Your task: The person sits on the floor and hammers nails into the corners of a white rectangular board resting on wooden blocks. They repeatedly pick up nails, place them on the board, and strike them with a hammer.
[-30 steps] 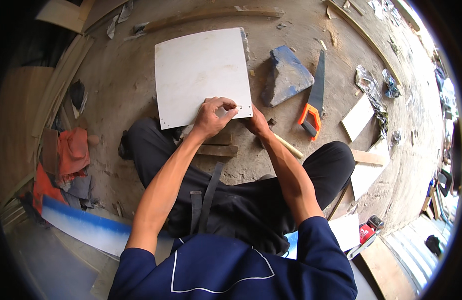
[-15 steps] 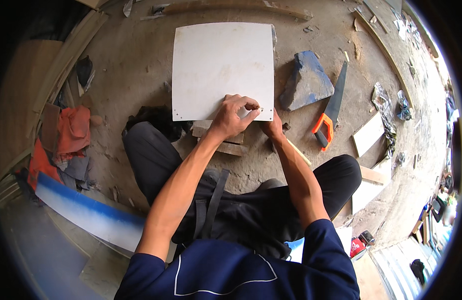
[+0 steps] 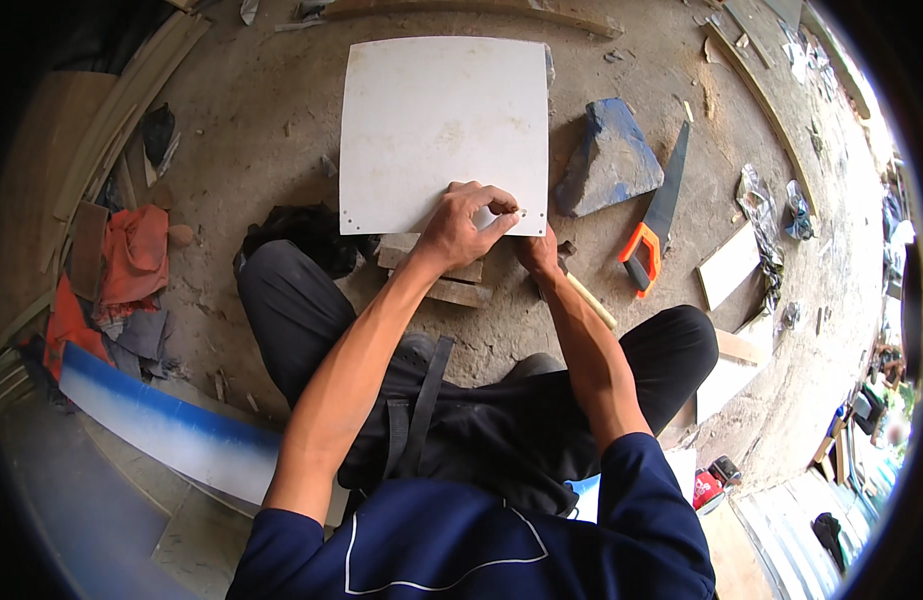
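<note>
A white square panel [image 3: 431, 110] lies in front of me, with small holes at its near corners. Over its near right corner my left hand [image 3: 464, 222] is closed in a pinch, thumb against forefinger. A tiny light piece shows at the fingertips, too small to name. My right hand [image 3: 536, 250] reaches under the panel's near edge just beside it, and its fingers are hidden beneath. A hammer [image 3: 590, 302] with a pale wooden handle lies on the ground by my right forearm.
To the right are a blue-grey stone block [image 3: 609, 160] and a handsaw [image 3: 667, 185] with an orange handle. Wooden pieces [image 3: 451, 291] lie below the panel's near edge. Red cloth [image 3: 136, 255] and a curved blue-white sheet [image 3: 171, 420] are at left; a white board [image 3: 729, 266] lies farther right.
The whole scene shifts slightly in the view. My right hand sits a little farther left and lower against the panel's corner; my left hand keeps its pinch.
</note>
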A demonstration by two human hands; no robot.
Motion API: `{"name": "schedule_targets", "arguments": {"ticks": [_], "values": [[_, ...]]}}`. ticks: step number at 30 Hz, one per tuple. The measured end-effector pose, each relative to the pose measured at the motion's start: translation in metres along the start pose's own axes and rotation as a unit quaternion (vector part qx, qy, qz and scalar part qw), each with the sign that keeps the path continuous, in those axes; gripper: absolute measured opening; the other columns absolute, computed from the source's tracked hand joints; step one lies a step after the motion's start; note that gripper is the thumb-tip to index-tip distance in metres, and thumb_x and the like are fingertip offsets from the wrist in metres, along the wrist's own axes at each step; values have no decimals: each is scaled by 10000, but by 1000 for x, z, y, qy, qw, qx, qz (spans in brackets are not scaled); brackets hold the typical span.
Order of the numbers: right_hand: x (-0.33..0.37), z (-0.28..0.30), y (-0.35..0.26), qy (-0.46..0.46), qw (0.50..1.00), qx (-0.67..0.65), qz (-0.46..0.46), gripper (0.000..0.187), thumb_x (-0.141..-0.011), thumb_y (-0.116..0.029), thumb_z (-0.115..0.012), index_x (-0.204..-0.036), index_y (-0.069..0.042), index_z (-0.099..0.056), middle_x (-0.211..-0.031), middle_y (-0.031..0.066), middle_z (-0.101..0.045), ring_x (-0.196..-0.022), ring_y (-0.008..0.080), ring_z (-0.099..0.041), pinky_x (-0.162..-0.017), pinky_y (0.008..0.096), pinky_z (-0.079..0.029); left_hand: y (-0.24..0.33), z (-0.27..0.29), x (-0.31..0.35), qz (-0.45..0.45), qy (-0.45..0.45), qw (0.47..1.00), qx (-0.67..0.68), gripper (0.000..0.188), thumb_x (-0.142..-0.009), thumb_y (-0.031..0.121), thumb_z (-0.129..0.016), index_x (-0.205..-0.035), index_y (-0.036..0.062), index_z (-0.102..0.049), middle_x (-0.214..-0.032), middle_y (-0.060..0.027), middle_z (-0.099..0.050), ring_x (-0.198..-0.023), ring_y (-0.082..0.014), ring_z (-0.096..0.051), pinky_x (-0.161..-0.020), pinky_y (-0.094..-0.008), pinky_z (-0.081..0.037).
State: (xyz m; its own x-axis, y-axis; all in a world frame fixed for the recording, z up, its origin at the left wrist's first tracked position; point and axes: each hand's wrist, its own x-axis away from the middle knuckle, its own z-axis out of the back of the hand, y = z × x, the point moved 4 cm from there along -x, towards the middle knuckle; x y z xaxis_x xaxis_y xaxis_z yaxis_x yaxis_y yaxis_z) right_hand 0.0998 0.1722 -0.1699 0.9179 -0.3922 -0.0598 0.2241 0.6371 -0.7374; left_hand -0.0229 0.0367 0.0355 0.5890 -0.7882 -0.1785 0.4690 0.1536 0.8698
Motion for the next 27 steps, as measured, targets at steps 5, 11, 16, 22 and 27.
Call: {"name": "schedule_targets", "arguments": {"ticks": [5,11,16,22,27], "values": [[2,-3,5,10,1000,2,3,305,-836,-65,-599,-1140,-77,-619,-1078,139,-656,-1010,362,-622,-798,440,-539,0,0,0,1,0,1000,3,141,-853,220,-751,-911,95,-724,-866,-51,-725,-843,-230,-648,-852,-360,-476],[5,-4,-2,19,1000,22,-4,319,-854,-86,-590,-1172,-65,-588,-1088,141,-647,-1029,367,-612,-817,443,-533,-1,0,4,14,-4,1000,-7,139,-846,214,-756,-904,93,-725,-862,-44,-727,-829,-224,-649,-854,-352,-473],[9,-5,6,42,996,-56,-54,323,-877,-116,-594,-1189,-48,-545,-1096,152,-639,-1059,379,-594,-853,445,-519,3,-3,5,0,0,1000,-11,117,-833,192,-766,-887,95,-730,-859,-40,-731,-821,-223,-652,-856,-344,-466],[-2,-7,6,15,1000,11,18,320,-893,-114,-588,-1194,-37,-510,-1062,200,-646,-1061,396,-590,-860,463,-508,2,-3,3,-28,-9,998,-49,79,-816,166,-779,-856,107,-747,-853,-31,-739,-812,-208,-656,-886,-337,-448],[-2,6,17,-58,993,-79,60,508,-791,-146,-735,-1208,14,-493,-1105,244,-640,-1146,416,-575,-948,463,-482,4,-14,0,-47,-14,997,-66,80,-805,171,-794,-853,114,-766,-860,-21,-752,-825,-180,-676,-884,-328,-450]]}}
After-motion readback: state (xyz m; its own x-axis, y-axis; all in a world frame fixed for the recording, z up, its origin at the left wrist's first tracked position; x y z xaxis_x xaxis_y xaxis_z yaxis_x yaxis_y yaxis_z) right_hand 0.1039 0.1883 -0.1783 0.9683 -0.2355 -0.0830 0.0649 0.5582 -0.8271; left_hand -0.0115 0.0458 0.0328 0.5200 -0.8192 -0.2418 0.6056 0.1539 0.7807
